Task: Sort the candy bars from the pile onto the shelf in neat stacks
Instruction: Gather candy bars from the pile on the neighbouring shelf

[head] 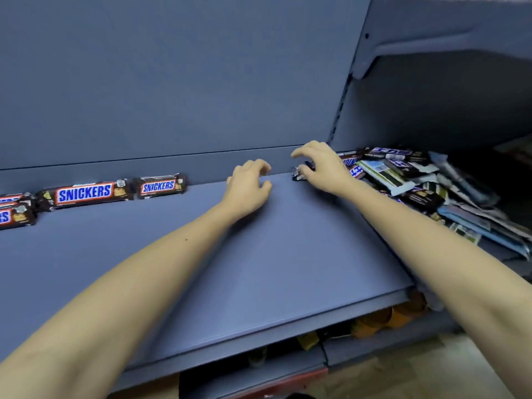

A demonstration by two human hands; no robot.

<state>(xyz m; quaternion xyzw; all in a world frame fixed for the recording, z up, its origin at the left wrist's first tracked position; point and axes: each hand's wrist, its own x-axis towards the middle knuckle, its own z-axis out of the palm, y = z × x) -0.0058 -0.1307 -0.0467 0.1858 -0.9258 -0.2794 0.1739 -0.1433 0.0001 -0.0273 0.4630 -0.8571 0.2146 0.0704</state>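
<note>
Candy bars in the pile (417, 180) lay heaped and crisscrossed beyond the right edge of the shelf (259, 269), on the neighbouring section, dark and pale wrappers overlapping at all angles. The right hand (322, 168) reached to the shelf's back right corner, its fingers curled over the end of a dark-wrapped bar (299, 173) at the pile's near fringe, thumb lifted clear; probably this was the easiest bar to draw free without disturbing the heap. The left hand (250, 185) hovered just beside it over the back edge, fingers loosely bent and holding nothing, likely waiting to receive or steady the bar. Along the back left edge, Snickers bars (85, 194) lay flat with labels facing up, a shorter Snickers (159, 186) next to them, lined up against the rear panel, presumably so that matching bars could go beside them.
</note>
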